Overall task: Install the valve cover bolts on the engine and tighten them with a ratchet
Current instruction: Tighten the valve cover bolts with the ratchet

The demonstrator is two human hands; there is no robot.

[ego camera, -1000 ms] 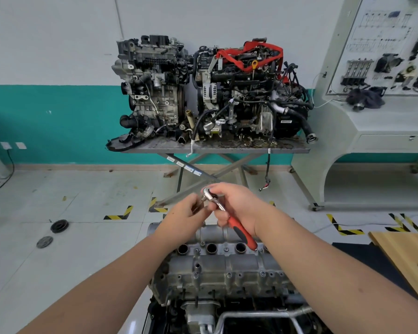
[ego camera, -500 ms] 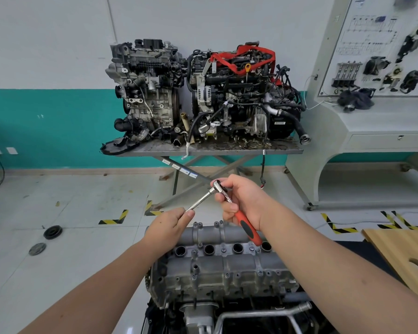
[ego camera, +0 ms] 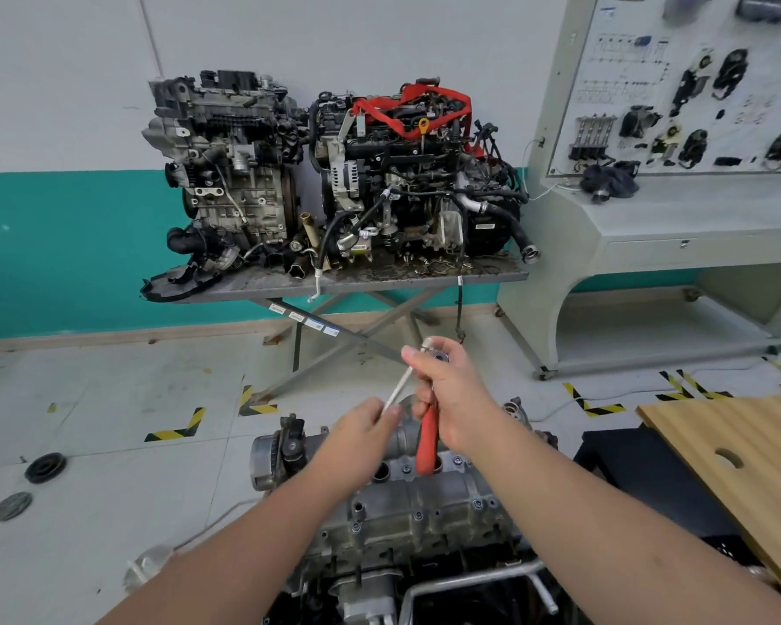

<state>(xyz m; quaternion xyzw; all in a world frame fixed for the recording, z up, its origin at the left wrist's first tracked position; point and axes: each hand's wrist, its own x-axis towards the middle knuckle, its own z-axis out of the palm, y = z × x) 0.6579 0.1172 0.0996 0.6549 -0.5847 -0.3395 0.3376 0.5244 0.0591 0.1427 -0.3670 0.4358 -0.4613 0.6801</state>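
Ratchet [ego camera: 427,437] | in right hand [ego camera: 458,399] grip | extension [ego camera: 397,390] tip pinched by left hand [ego camera: 361,437]

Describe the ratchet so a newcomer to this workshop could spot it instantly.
Start at the bare engine nearest the camera. Just above it the right hand grips the ratchet, while the left hand pinches its thin silver extension bar. Its red-orange handle is the only bright colour there.

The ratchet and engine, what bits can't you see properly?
- Head view: ratchet head, mostly hidden by the right hand.
- Extension bar tip, covered by the left hand; any socket or bolt there can't be seen.
- Engine front, cut off by the bottom edge and crossed by both arms.
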